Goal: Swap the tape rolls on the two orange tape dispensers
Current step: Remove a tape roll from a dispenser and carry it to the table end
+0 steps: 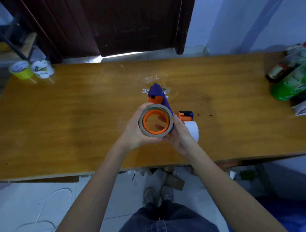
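Observation:
I hold one orange and purple tape dispenser (157, 93) above the middle of the wooden table (61, 120). A brown tape roll (166, 109) sits around its orange hub (147, 123), facing me. My left hand (134, 130) wraps the roll's left side. My right hand (180, 134) grips the dispenser from the right, and its fingertips show through the hub. The second dispenser (185, 115) lies on the table just right of my hands, carrying a white tape roll (193, 130), partly hidden by my right hand.
Two tape rolls, one yellow (21, 70) and one white (42, 69), stand at the far left corner. Bottles (294, 74) and packets crowd the right end. A dark door (109, 24) stands behind the table. My shoes (158, 194) and a white cable (41, 217) are on the floor.

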Demonstrator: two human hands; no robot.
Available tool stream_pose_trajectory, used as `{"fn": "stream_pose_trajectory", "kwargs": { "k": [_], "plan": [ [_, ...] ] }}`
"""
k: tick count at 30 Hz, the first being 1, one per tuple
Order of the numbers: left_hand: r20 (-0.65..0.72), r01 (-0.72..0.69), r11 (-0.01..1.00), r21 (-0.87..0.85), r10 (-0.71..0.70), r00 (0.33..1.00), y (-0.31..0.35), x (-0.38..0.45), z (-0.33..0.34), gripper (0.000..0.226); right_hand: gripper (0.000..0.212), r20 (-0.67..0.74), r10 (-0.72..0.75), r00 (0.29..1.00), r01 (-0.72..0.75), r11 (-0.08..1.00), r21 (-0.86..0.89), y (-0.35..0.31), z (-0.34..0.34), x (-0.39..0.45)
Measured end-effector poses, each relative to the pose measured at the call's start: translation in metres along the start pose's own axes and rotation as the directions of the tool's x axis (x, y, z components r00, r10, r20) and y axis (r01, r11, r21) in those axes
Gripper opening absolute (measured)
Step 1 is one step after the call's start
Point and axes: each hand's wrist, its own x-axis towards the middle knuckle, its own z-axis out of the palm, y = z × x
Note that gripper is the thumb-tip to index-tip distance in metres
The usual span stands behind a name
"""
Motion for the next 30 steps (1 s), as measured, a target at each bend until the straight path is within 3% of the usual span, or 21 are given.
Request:
{"fn": "stream_pose_trajectory", "kwargs": {
  "k": [4,6,9,11,14,17,19,22,26,30],
  "plan": [
    [0.018,-0.006,0.995,-0.102,0.008,1.000,0.006,0.003,-0.007,0.100,0.065,-0.022,0.033,0.999,-0.031,0.996,0.078,-0.001,0.006,-0.002],
    [-0.042,0.009,0.958,-0.288,-0.022,0.999,0.010,0.002,-0.009,0.096,0.050,-0.063,0.047,0.997,-0.036,0.984,0.174,-0.002,0.009,0.000],
    [-0.194,0.022,0.775,-0.632,-0.185,0.963,0.009,0.000,-0.009,0.096,0.027,-0.119,0.074,0.990,-0.035,0.954,0.299,-0.005,0.010,0.002],
    [-0.277,0.044,0.698,-0.715,-0.341,0.898,0.005,0.000,-0.008,0.096,0.027,-0.123,0.063,0.990,-0.022,0.953,0.303,-0.006,0.010,0.003],
    [-0.291,0.139,0.639,-0.756,-0.519,0.804,-0.006,-0.002,-0.002,0.092,0.033,-0.104,0.070,0.992,-0.035,0.953,0.300,-0.006,0.014,0.002],
    [-0.252,0.152,0.567,-0.810,-0.570,0.782,-0.012,-0.006,0.009,0.088,0.034,-0.129,0.107,0.986,-0.070,0.963,0.261,-0.001,0.017,0.004],
    [-0.252,0.139,0.551,-0.823,-0.572,0.780,-0.013,-0.007,0.014,0.077,0.035,-0.171,0.155,0.973,-0.134,0.983,0.128,0.003,0.016,0.006],
    [-0.256,0.131,0.567,-0.814,-0.552,0.794,-0.013,-0.004,0.016,0.068,0.033,-0.291,0.221,0.931,-0.269,0.954,-0.135,0.005,0.015,0.007],
    [-0.228,0.237,0.624,-0.745,-0.571,0.788,-0.022,0.002,0.018,0.089,0.026,-0.397,0.134,0.908,-0.289,0.886,-0.363,0.014,0.008,0.004],
    [-0.217,0.351,0.752,-0.558,-0.541,0.812,-0.030,0.007,0.022,0.095,0.031,-0.425,0.149,0.893,-0.317,0.878,-0.359,0.022,0.002,0.001]
  ]
}}
